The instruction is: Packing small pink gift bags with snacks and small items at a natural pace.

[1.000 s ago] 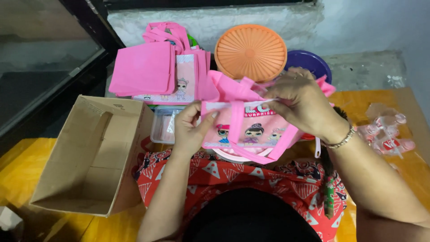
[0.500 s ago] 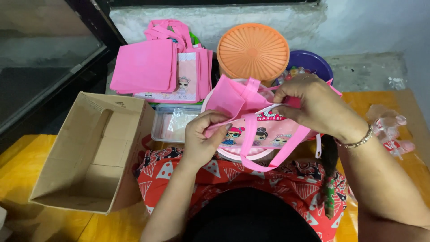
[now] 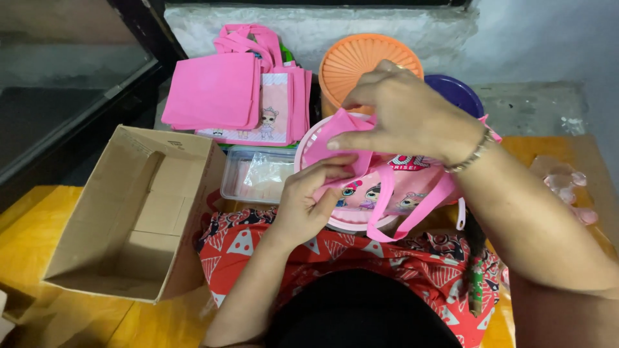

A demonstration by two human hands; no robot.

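My left hand pinches the pink bag at its mouth edge; my right hand grips the upper flap, both directly over the pink basin beneath them. Risk: thin fabric slipping, mouth collapsing shut

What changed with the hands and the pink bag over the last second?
The right hand rose and moved over the bag's top, folding its mouth open; the left hand kept its grip on the near edge. The box, bag stack and orange lid stayed put.
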